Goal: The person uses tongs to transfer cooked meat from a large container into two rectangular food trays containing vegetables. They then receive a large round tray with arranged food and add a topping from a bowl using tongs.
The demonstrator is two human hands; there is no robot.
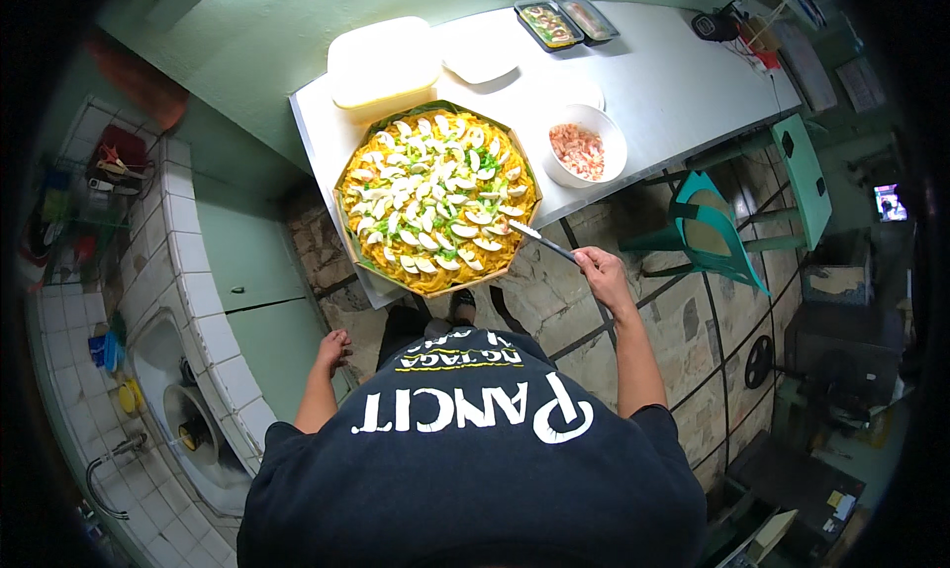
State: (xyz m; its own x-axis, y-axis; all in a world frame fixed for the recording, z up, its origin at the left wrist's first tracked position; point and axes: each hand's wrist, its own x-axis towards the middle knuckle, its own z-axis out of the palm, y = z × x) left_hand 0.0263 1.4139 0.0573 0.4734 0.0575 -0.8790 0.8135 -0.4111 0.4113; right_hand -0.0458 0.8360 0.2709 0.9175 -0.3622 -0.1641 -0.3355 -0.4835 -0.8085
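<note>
Octagonal tray [465, 286] at the near end of the white table [683, 73], just off 12 o'clock from the person, toward 11. Orange noodles [433, 279] fill it, egg slices [426, 265] and green bits scattered on top. Right hand [604, 276], out at the tray's 4 o'clock, is closed round the dark handle of a slim utensil [544, 239]; its pale tip meets the food between 3 and 4; exact kind unclear. Left hand [334, 348] hangs off the tray's 7 o'clock, fingers half curled, nothing visible in them; cannot tell how tightly closed. White bowl [616, 157] of pink pieces sits between 2 and 3. Judgement on handling: loaded tray likely heavy, walls thin and apt to flex; best held from beneath at 9 and 3, kept level. Noodles soft, egg slippery and easily broken. Utensil light, stiff; grip well back on the handle.
</note>
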